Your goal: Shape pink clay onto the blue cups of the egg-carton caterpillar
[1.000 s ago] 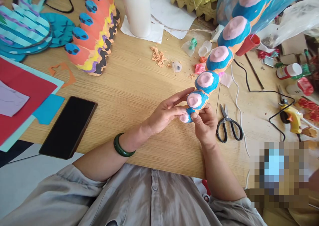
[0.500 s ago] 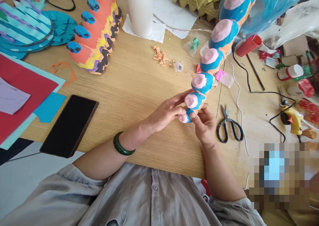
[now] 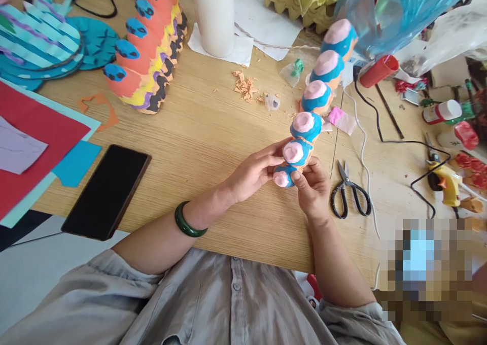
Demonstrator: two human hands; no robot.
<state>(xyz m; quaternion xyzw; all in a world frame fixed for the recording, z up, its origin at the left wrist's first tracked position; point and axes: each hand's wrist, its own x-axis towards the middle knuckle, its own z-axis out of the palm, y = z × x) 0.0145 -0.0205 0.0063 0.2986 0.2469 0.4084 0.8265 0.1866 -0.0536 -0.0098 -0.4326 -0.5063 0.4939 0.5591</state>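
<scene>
A knobbly strip point(image 3: 315, 89) runs from the middle of the frame toward the upper right, its row of rounded bumps coated matte blue, each capped in lumpy, clay-like pink, with rough orange along the side. The right hand point(image 3: 314, 188) pinches the near end, thumb laid on the smallest bump and fingers behind. The left hand point(image 3: 249, 175) meets the same end from the left, fingers partly hidden; whether they grip it, I cannot tell.

On the grained wooden table point(image 3: 182, 147), a broad bare stretch separates the left hand from the flat, glossy phone point(image 3: 108, 193) at lower left. The table's front edge passes beneath the forearms. Room is tighter on the right: metal scissors point(image 3: 346, 180) with black loop handles lie just beside the right hand. Curled orange shavings point(image 3: 244, 86) lie above centre; a crinkled blue plastic bag point(image 3: 411, 10) fills the upper right, near the strip's far end.
</scene>
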